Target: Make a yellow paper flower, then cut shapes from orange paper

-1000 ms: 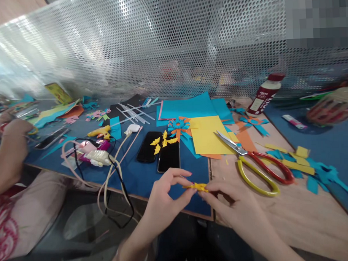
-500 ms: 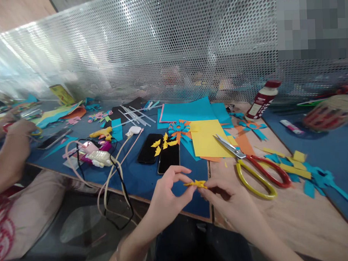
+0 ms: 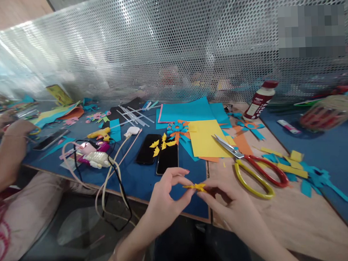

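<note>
My left hand [image 3: 167,199] and my right hand [image 3: 226,204] meet over the table's near edge, both pinching a small folded yellow paper piece [image 3: 196,187] between fingertips. Beyond them lie two black phones [image 3: 160,154] with several small yellow paper shapes [image 3: 162,144] on top. A yellow paper sheet [image 3: 204,139] and big scissors [image 3: 249,164] with red and yellow handles lie to the right.
Blue paper sheets [image 3: 190,109], an orange-and-blue paper flower [image 3: 178,128], a glue bottle [image 3: 258,101], a yellow glue gun [image 3: 101,133] and cables [image 3: 112,174] crowd the table. Paper scraps [image 3: 301,168] lie right. Another person's arm [image 3: 6,151] works at the left. A perforated metal screen [image 3: 160,51] backs the table.
My hands stay in about the same place, fingers shifting slightly on the yellow piece. The view has tilted a little.
</note>
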A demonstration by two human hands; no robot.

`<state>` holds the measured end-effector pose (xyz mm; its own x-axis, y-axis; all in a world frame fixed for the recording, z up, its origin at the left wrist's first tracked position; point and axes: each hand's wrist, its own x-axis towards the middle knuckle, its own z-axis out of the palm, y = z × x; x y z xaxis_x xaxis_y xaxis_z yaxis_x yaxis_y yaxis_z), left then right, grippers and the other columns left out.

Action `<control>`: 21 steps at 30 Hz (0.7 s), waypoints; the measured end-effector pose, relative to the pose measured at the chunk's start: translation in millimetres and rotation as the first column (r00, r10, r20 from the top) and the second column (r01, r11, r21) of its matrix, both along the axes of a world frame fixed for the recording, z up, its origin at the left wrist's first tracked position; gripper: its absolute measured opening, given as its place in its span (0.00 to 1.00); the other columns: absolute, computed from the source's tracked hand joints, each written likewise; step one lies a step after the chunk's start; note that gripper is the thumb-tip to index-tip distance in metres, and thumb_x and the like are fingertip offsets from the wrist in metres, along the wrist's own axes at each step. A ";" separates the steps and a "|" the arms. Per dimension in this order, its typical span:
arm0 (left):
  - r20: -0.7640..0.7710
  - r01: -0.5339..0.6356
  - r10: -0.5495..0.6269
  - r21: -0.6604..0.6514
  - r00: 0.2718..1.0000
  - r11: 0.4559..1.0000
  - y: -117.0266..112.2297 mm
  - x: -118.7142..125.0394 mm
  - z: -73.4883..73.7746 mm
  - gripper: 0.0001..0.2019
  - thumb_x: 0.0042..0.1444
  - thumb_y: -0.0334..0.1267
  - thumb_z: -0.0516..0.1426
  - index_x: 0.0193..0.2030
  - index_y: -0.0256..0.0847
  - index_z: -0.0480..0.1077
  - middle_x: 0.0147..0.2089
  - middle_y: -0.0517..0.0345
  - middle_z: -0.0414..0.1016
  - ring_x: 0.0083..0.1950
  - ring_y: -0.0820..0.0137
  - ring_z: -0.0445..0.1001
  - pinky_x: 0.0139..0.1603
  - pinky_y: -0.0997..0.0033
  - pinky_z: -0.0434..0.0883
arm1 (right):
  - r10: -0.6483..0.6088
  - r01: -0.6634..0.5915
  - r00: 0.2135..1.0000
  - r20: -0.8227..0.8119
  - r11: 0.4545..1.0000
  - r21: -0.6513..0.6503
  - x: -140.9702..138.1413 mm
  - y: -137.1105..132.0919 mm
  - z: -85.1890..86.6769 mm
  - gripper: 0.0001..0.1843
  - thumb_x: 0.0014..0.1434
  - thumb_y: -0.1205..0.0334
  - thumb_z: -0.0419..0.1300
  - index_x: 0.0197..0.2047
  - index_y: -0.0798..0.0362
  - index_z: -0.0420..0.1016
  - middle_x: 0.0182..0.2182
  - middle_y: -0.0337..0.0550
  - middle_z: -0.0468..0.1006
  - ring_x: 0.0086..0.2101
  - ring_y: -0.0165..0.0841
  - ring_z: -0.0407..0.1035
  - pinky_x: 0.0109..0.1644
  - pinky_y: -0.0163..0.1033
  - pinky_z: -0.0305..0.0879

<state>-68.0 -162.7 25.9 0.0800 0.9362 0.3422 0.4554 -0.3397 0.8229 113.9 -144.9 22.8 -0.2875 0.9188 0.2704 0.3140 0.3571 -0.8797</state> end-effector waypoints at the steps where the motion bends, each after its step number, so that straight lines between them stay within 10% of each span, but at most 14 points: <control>1: -0.016 0.003 -0.002 0.017 1.000 1.000 -0.8 0.2 0.5 0.03 0.55 0.33 0.58 0.37 0.39 0.71 0.46 0.52 0.73 0.46 0.68 0.76 0.50 0.68 0.72 | -0.006 0.006 1.000 -0.003 1.000 0.028 0.2 -1.4 0.9 0.04 0.57 0.60 0.62 0.36 0.50 0.76 0.31 0.40 0.78 0.30 0.32 0.72 0.34 0.36 0.69; 13: 0.161 0.094 -0.084 -0.056 0.983 0.994 -2.9 7.3 -0.7 0.16 0.57 0.35 0.57 0.52 0.40 0.65 0.44 0.51 0.75 0.44 0.68 0.75 0.46 0.68 0.72 | -0.075 0.063 0.983 -0.169 0.995 -0.074 -3.6 -3.9 -1.4 0.07 0.59 0.60 0.59 0.31 0.51 0.74 0.29 0.41 0.75 0.31 0.33 0.70 0.32 0.36 0.67; 21: 0.110 0.156 -0.141 -0.136 0.984 0.978 -1.6 16.0 3.7 0.07 0.61 0.36 0.53 0.35 0.38 0.70 0.34 0.55 0.75 0.36 0.70 0.74 0.39 0.73 0.68 | -0.061 0.027 0.962 -0.267 0.991 -0.130 -8.2 -6.2 -3.9 0.07 0.60 0.60 0.60 0.31 0.51 0.75 0.31 0.40 0.76 0.34 0.32 0.70 0.37 0.35 0.67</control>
